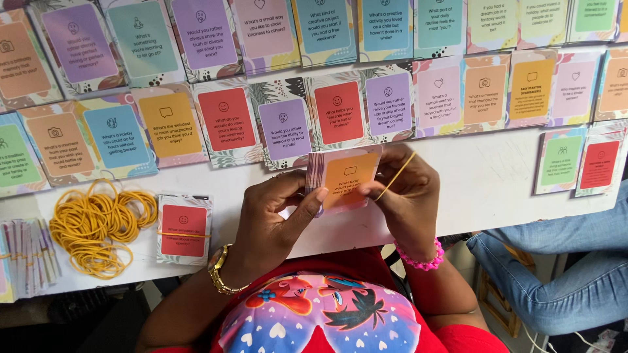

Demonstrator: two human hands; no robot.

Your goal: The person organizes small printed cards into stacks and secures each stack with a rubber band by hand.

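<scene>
My left hand [278,216] grips a stack of cards [343,175] with an orange card on top, held just above the white table [484,183]. My right hand [405,196] pinches the stack's right edge and stretches a yellow rubber band [396,175] over it. A pile of yellow rubber bands [98,225] lies at the left. Beside the pile rests a banded card stack [184,229] with a red top card.
Rows of colourful question cards [288,124] cover the far half of the table. Banded stacks lie on edge [29,255] at the far left. Two more card piles [579,163] sit at the right. Another person's legs in jeans [569,268] are at the right.
</scene>
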